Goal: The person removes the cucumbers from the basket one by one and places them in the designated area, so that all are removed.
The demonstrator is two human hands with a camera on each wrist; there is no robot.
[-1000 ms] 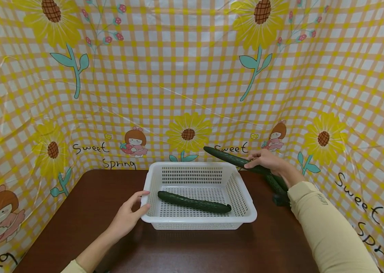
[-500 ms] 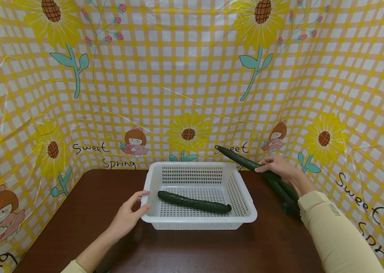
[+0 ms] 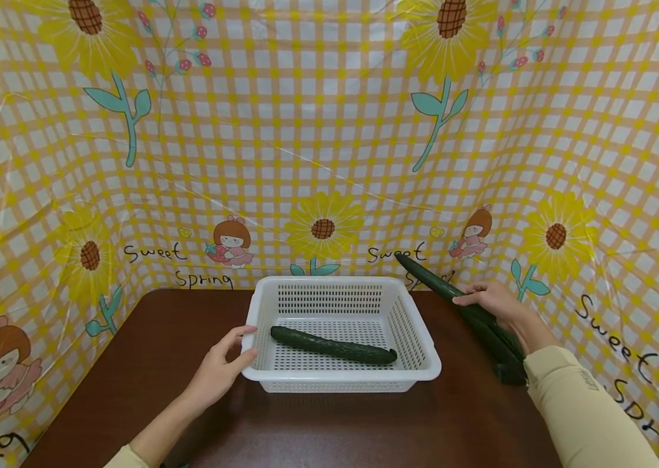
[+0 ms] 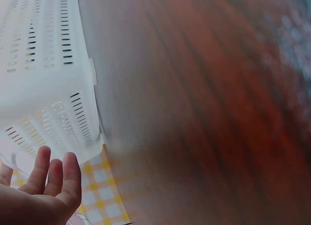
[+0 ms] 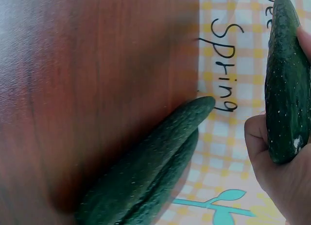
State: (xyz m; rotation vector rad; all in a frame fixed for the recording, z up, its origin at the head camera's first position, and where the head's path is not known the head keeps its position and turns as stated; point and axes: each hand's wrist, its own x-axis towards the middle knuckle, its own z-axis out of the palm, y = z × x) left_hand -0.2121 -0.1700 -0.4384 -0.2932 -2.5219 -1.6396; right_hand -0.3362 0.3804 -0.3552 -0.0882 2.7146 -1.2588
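Note:
My right hand (image 3: 490, 302) grips a dark green cucumber (image 3: 429, 276), its far end pointing up and left, to the right of the white plastic basket (image 3: 341, 377). In the right wrist view the held cucumber (image 5: 286, 84) stands apart from two more cucumbers (image 5: 146, 159), which lie side by side on the table under that hand. Another cucumber (image 3: 332, 346) rests slantwise on the basket's bottom. At the basket's left rim my left hand (image 3: 225, 364) holds on with thumb and fingers. The left wrist view shows several fingers (image 4: 72, 174) beside the slotted wall.
The brown table (image 3: 335, 429) extends in front of the basket and to both sides of it. A checked, flower-printed cloth (image 3: 329, 130) hangs at the back and on both sides, close to the table's far edge.
My right hand has moved right and a little downward with its cucumber, away from the basket. The left hand, the basket and the cucumber inside it stay put.

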